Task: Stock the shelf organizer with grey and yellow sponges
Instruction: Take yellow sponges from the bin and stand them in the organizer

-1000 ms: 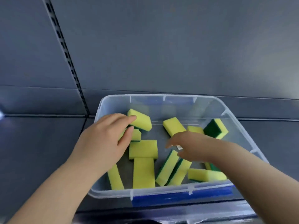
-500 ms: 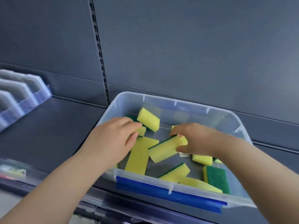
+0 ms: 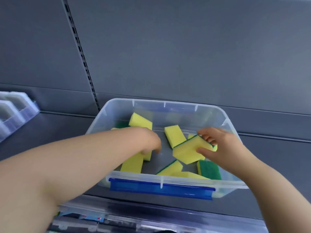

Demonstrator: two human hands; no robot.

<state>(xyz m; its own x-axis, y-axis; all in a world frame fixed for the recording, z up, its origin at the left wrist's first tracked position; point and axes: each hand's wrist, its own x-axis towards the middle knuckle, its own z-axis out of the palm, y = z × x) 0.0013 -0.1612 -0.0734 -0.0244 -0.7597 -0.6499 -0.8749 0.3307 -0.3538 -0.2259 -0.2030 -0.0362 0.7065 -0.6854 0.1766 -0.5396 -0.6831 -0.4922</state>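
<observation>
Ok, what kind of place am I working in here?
Most likely a shop aisle or stockroom: grey metal shelving with a slotted upright, a clear shelf organizer at the left, and a plastic bin of sponges, one yellow sponge in the right hand.

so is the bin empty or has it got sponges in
Not empty: several yellow sponges lie loose in the clear bin.
</observation>
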